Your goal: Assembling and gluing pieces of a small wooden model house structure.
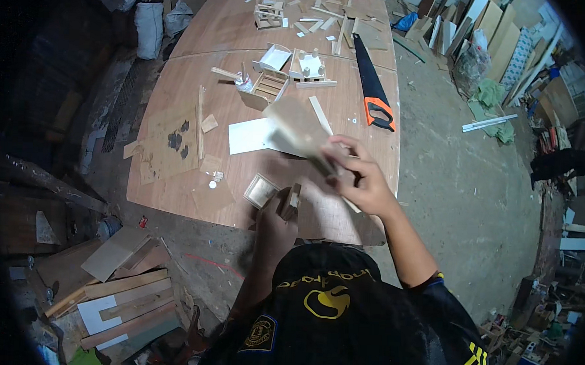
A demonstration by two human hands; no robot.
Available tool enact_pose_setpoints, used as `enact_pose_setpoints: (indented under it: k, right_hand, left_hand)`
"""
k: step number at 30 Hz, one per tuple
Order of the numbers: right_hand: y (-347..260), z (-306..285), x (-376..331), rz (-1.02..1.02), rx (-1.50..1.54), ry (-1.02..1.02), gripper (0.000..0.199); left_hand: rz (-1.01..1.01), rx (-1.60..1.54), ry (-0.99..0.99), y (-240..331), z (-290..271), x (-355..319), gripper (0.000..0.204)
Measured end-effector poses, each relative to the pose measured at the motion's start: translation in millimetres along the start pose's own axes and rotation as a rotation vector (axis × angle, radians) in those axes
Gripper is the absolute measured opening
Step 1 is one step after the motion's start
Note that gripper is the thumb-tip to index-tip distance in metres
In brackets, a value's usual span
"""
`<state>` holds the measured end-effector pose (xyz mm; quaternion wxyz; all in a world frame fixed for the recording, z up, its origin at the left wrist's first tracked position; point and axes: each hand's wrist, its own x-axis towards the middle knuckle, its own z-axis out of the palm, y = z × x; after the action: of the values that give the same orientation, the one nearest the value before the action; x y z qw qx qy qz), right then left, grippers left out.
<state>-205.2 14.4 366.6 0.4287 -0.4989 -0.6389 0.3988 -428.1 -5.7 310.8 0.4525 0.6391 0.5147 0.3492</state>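
Observation:
My right hand [364,179] grips a flat tan wooden piece [292,120], which is smeared by motion and tilted over the table. Its exact kind does not show. Lower down, near the table's front edge, my left hand [276,218] is in shadow, its fingers closed on a small wooden block [294,197]. Beside those fingers lies a small shallow wooden box [261,191]. Under the blurred piece is a white rectangular panel [245,138], partly hidden by it. A narrow pale strip [320,113] rests just beyond my right hand.
A handsaw [373,91] with an orange-black handle lies at the table's right. Small wooden furniture models [267,90] stand farther back beside a white bottle [243,82]. Offcuts [325,21] litter the far end. At left lies a stained board [173,138]. Scrap wood [124,292] is piled on the floor.

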Motion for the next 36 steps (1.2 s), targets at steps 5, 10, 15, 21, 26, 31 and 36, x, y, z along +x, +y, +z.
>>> enact_pose_setpoints:
  k: [5, 10, 15, 21, 26, 31, 36]
  right_hand:
    - [-14, 15, -16, -0.189, -0.145, -0.043, 0.055]
    - [-13, 31, -24, -0.099, -0.188, -0.078, 0.054]
    - [-16, 27, -25, -0.183, -0.203, -0.095, 0.043]
    - [-20, 31, -21, -0.179, -0.269, -0.096, 0.037]
    - [-12, 34, -10, -0.144, -0.198, -0.146, 0.051]
    - [-12, 33, -10, -0.09, -0.181, -0.211, 0.06]
    - [0, 16, -9, 0.0, -0.238, -0.126, 0.06]
  left_hand:
    - [0.25, 0.278, -0.147, -2, -17, 19, 0.031]
    - [0.392, 0.111, -0.145, 9, -16, 28, 0.038]
    - [0.421, 0.481, -0.266, 21, -18, 29, 0.035]
    - [0.42, 0.051, -0.178, 20, -8, 32, 0.033]
    - [0.379, 0.003, -0.217, 10, -10, 25, 0.028]
    - [-0.003, -0.156, -0.272, -9, -14, 21, 0.015]
    - [-0.08, -0.629, -0.396, -10, -24, 20, 0.028]
